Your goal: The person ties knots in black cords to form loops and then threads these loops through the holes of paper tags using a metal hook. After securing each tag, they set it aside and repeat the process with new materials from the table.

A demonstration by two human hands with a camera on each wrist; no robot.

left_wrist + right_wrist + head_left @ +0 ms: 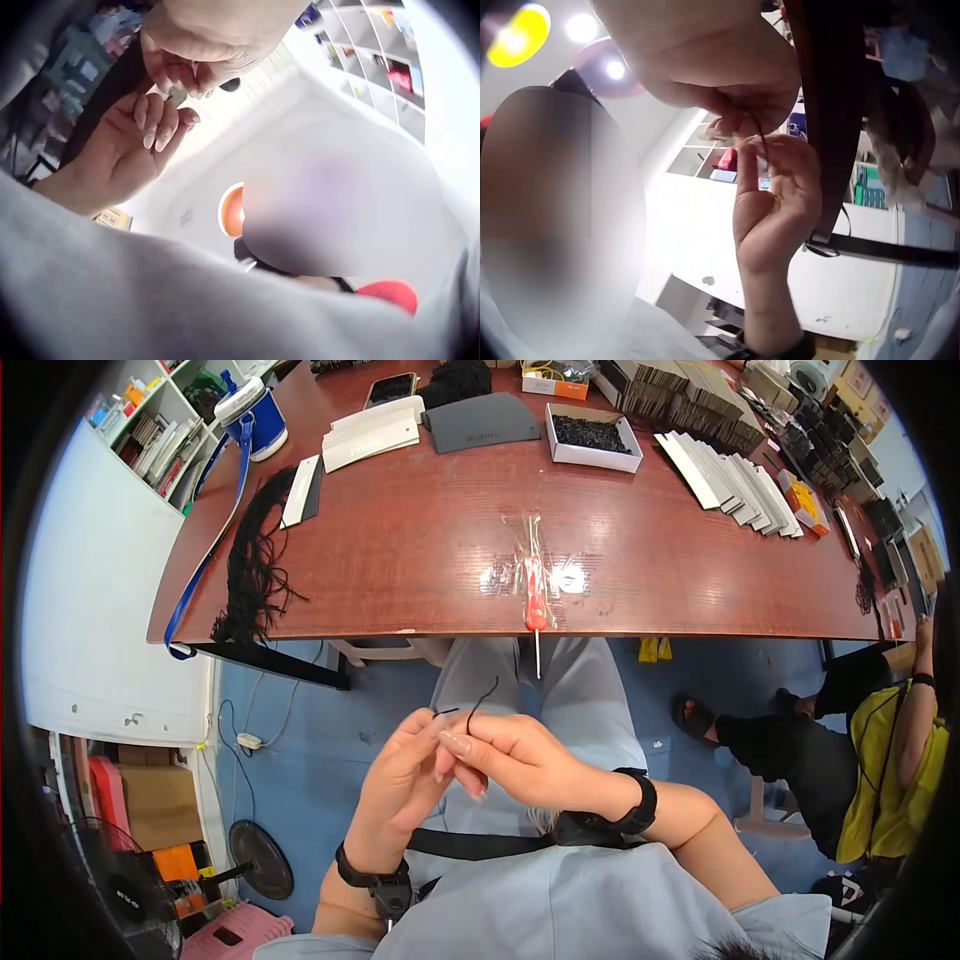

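Note:
Both hands meet over the lap in the head view, just below the table's front edge. Between the thumb and fingers of my right hand (525, 760) a thin black cord (486, 698) is pinched, one end curving up free. My left hand (398, 772) pinches the cord too, with a short black end sticking out above its fingertips. The fingertips of both hands are close together and hide the middle of the cord. The right wrist view shows the cord (760, 127) running between the right hand (727, 67) and the left hand (780, 206).
A red-handled tool (535, 605) lies under clear tape, its metal shaft jutting past the table (400, 580) edge. Black cords (255, 560) lie at left. Behind are pale cards (372, 435), dark cards (482, 423) and a white box (597, 461) of small black pieces. Another person (890, 760) sits at right.

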